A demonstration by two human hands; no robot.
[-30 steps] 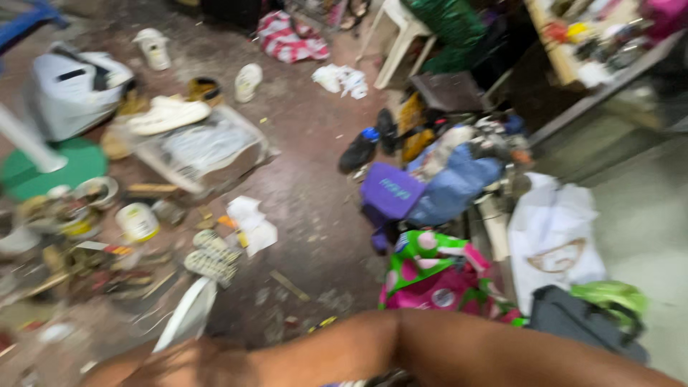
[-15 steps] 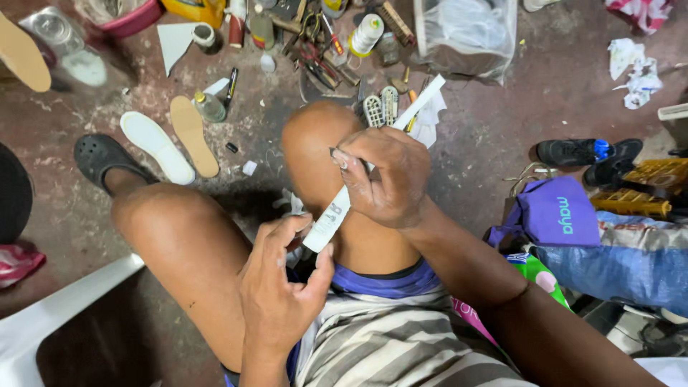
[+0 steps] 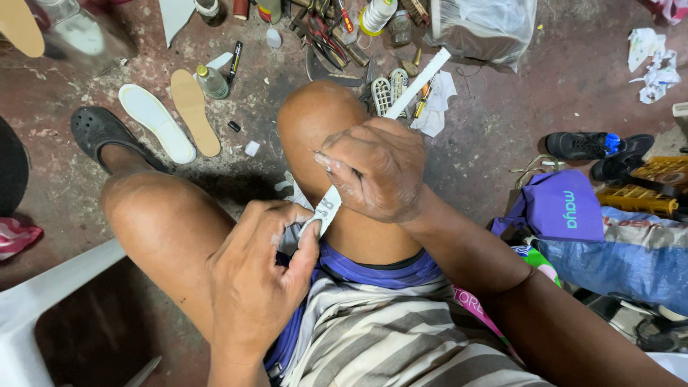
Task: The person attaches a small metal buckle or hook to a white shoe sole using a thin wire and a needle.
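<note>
Gripping one white strip (image 3: 419,82): two hands, left (image 3: 254,287), right (image 3: 376,172); blade perhaps hidden.

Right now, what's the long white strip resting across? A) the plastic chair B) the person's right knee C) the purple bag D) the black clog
B: the white strip runs from the left hand, under the right hand, and on over the right knee toward the floor clutter.
</note>
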